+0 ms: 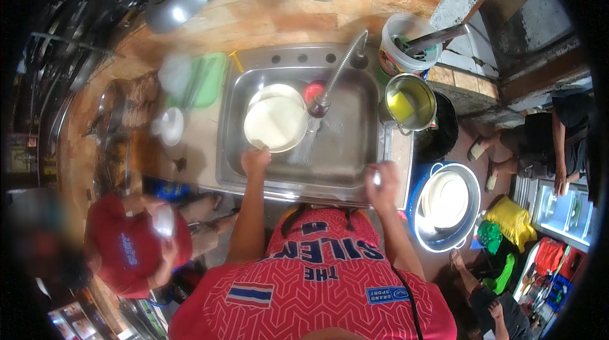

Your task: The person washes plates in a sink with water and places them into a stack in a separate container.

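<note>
My left hand point(257, 161) grips the near rim of a cream-white plate point(276, 123) in the left half of a steel sink point(299, 183). A second pale plate point(273, 90) lies partly hidden behind it. Water runs from the head point(319, 107) of a flexible-neck faucet point(338, 73), falling just right of the plate. Behind the faucet head is a red round object point(314, 90), partly covered. Over the sink's front right corner, my right hand point(383, 183) is curled and blurred; a small bright spot shows at its fingers, and I cannot tell whether it holds something.
Right of the sink stand a steel pot point(418, 102) with a yellow item inside and a white bucket point(387, 31) of utensils. A blue-sided basin point(418, 230) with white dishes sits lower right. Left are a green board point(209, 80) and a person in red point(128, 245). Others are at right.
</note>
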Demonstrator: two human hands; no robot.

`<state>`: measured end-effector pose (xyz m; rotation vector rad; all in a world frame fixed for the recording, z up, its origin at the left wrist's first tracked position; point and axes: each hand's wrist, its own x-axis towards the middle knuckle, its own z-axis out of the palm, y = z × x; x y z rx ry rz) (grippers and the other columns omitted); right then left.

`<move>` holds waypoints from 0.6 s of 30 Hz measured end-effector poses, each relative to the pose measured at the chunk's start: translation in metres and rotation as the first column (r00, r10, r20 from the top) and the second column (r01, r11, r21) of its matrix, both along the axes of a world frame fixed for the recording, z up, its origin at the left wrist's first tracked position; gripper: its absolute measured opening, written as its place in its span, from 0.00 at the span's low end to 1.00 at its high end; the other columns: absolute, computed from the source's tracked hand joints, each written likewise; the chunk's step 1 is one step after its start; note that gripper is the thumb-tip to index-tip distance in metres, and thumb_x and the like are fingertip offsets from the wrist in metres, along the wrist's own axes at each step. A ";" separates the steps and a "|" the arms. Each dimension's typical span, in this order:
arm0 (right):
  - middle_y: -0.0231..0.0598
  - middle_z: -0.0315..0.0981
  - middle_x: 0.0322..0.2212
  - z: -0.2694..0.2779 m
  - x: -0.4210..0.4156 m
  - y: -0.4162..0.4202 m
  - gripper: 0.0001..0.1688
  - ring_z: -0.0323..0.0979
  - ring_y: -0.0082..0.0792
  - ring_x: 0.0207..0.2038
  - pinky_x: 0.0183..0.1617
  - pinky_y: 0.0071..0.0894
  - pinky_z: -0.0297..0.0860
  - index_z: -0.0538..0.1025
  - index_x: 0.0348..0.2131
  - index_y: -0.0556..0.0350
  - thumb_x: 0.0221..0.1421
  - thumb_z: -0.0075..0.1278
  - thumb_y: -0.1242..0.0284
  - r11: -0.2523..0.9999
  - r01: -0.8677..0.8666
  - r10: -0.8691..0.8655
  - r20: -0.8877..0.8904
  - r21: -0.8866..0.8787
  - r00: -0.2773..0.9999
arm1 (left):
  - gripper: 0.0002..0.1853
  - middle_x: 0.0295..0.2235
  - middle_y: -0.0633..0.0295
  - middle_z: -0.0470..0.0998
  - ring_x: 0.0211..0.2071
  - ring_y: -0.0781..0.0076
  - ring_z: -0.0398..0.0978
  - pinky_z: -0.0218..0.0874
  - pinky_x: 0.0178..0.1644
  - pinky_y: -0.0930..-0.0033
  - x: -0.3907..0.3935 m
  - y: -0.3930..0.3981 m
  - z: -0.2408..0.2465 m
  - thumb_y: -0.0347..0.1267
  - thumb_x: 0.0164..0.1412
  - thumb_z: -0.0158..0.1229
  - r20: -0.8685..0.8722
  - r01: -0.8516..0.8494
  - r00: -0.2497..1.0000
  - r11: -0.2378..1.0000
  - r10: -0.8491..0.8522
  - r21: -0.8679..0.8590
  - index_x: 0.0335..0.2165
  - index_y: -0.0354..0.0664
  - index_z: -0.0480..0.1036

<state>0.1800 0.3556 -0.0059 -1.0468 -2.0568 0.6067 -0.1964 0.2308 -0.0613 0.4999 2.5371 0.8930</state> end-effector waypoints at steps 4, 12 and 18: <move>0.52 0.75 0.33 -0.032 -0.106 0.003 0.08 0.76 0.50 0.35 0.41 0.48 0.71 0.78 0.35 0.60 0.52 0.57 0.77 0.942 -0.293 0.282 -0.088 -0.165 0.955 | 0.15 0.14 0.55 0.78 0.16 0.66 0.77 0.68 0.24 0.66 -0.009 -0.032 -0.004 0.35 0.51 0.59 -0.121 0.095 0.988 0.995 -0.095 0.002 0.19 0.31 0.79; 0.56 0.76 0.33 -0.106 -0.200 0.027 0.13 0.76 0.53 0.34 0.41 0.48 0.72 0.78 0.38 0.62 0.55 0.55 0.71 0.920 -0.074 0.009 -0.170 -0.384 0.985 | 0.15 0.23 0.49 0.82 0.20 0.61 0.81 0.73 0.24 0.64 0.008 -0.006 0.077 0.31 0.59 0.55 0.269 -0.100 0.962 0.978 0.048 0.184 0.32 0.24 0.78; 0.57 0.78 0.38 -0.061 -0.216 0.026 0.18 0.74 0.61 0.46 0.49 0.56 0.69 0.77 0.39 0.62 0.59 0.52 0.64 0.974 -0.065 0.109 0.200 -0.217 0.974 | 0.21 0.27 0.38 0.79 0.28 0.39 0.80 0.71 0.36 0.46 0.023 -0.004 0.000 0.40 0.65 0.50 -0.267 0.483 0.849 0.875 -0.457 0.040 0.30 0.28 0.74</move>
